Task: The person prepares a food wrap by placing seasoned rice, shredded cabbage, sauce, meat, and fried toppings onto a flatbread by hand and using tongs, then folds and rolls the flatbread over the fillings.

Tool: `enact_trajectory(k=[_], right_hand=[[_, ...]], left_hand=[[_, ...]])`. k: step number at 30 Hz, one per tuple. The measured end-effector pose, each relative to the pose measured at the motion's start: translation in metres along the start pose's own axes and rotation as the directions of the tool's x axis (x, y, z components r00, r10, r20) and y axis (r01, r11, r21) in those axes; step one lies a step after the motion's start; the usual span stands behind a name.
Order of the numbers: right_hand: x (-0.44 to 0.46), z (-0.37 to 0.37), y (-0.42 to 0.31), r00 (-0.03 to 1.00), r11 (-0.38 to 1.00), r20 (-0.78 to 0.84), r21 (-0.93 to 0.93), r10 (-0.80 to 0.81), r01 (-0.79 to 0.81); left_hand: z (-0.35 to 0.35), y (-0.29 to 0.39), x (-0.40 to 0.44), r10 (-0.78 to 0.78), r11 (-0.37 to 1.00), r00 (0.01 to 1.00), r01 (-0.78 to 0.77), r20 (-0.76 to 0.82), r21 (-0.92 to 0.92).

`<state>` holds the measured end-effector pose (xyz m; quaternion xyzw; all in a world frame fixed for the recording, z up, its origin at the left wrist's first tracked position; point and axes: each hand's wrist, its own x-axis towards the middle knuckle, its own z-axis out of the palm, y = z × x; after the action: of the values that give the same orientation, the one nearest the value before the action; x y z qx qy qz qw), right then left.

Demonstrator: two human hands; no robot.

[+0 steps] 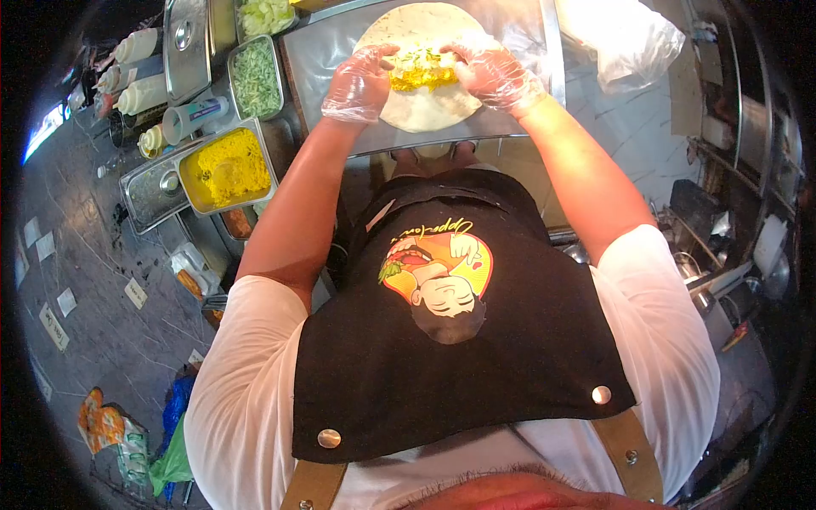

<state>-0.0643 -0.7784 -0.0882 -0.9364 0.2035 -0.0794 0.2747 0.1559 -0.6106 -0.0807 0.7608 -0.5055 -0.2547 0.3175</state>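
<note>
Head view: flatbread (416, 27) between hands (359, 83) (497, 78)

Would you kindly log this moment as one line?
left hand: gloved, at flatbread | right hand: gloved, at flatbread | yellow filling: exposed | flatbread: on metal surface

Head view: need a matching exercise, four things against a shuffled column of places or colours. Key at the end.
Things
1. Flatbread
2. Shredded greens
3. Apron
4. Plastic bag

Places or colours
A. Black, with a cartoon print
B. In a metal container, beyond the left hand toward the picture's left edge
C. At the picture's upper right, whitish and partly see-through
D. Under a yellow filling, between the left hand and the right hand

Right pairs: 1-D, 2-B, 3-A, 4-C
</note>
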Motion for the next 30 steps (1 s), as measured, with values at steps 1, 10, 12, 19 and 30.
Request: enact_trajectory(k=[1,10,12,19,30], right_hand=[[0.0,0.0,-0.001,1.0,1.0,0.022,-0.006,0.02,-0.02],[0.001,-0.006,-0.013,0.992,0.969,0.008,0.213,0.123,-0.122],[0.001,0.004,-0.007,1.0,0.999,0.022,0.04,0.008,-0.009],[0.01,0.014,0.006,0.997,0.991,0.031,-0.112,-0.075,0.078],[-0.002,-0.01,0.013,0.985,0.966,-0.026,-0.2,-0.172,0.163]], left_hand=[[0.001,-0.003,-0.001,0.009,1.0,1.0,-0.009,-0.021,-0.01],[-0.002,-0.002,-0.002,0.02,0.99,1.0,-0.019,-0.008,0.136],[0.003,-0.006,-0.002,0.112,0.973,0.993,-0.102,-0.038,0.207],[0.027,-0.018,0.012,0.151,0.937,0.987,-0.162,0.059,0.309],[0.006,-0.022,-0.011,0.169,0.962,0.985,-0.156,-0.04,0.223]])
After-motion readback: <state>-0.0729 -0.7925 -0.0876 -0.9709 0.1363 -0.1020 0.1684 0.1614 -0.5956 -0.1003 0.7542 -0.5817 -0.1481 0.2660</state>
